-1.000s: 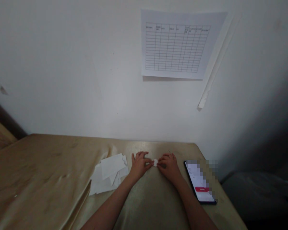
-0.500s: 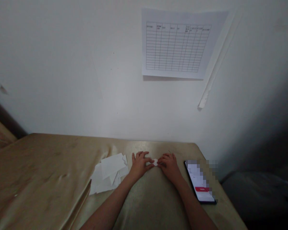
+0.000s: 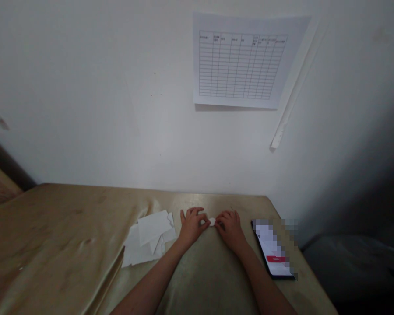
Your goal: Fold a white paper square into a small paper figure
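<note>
The person's 2 bare hands meet over the far part of a table (image 3: 210, 271) with a gold-brown, glossy covering. Between them is a small white piece (image 3: 212, 222), close to the far edge and to the right of the loose papers. The left hand (image 3: 192, 226) comes in from the near left and pinches the left side of the piece between thumb and index finger; its other fingers are spread a little apart and point to the far right. The right hand (image 3: 231, 227) comes in from the near right, with thumb and index finger clamped on the right side of the piece and the remaining fingers curled close together. The piece is too small to tell its exact form, or whether it touches the covering.

Just left of the left hand lies a loose pile of white papers (image 3: 155, 229), overlapping at different angles, some with torn edges. To the right of the right hand, and apart from it, a phone (image 3: 271, 266) lies face up near the table's right edge; its lit screen shows 1 red bar, and part of it is pixelated. On the far side rises a white wall (image 3: 85, 96), which bears 1 printed sheet (image 3: 239, 65) with a grid and, to its right, a slanting pale strip (image 3: 290, 105). A dark, bulky object (image 3: 351, 262) sits at the near right, too dim to identify.
</note>
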Available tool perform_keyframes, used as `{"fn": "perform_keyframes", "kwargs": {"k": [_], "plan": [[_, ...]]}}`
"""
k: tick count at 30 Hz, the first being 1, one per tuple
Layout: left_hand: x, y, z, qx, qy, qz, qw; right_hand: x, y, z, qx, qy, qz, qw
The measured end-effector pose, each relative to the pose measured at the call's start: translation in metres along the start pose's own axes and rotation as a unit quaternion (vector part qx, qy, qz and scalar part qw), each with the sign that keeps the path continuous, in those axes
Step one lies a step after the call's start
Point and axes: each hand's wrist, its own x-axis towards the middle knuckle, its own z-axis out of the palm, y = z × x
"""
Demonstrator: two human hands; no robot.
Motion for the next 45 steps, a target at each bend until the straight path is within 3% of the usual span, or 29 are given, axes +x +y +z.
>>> {"fn": "perform_keyframes", "kwargs": {"k": [10, 26, 45], "plan": [[0.001, 0.003, -0.005, -0.003, -0.01, -0.015, 1.0, 0.001, -0.007, 0.008, -0.064, -0.015, 0.041, 0.997], [0.001, 0.001, -0.001, 0.007, 0.001, -0.003, 1.0, 0.0, -0.009, 0.001, -0.007, 0.011, 0.044, 0.999], [0.001, 0.005, -0.002, 0.039, 0.006, 0.009, 0.999, 0.001, -0.012, 0.006, -0.067, 0.014, 0.076, 0.995]]}}
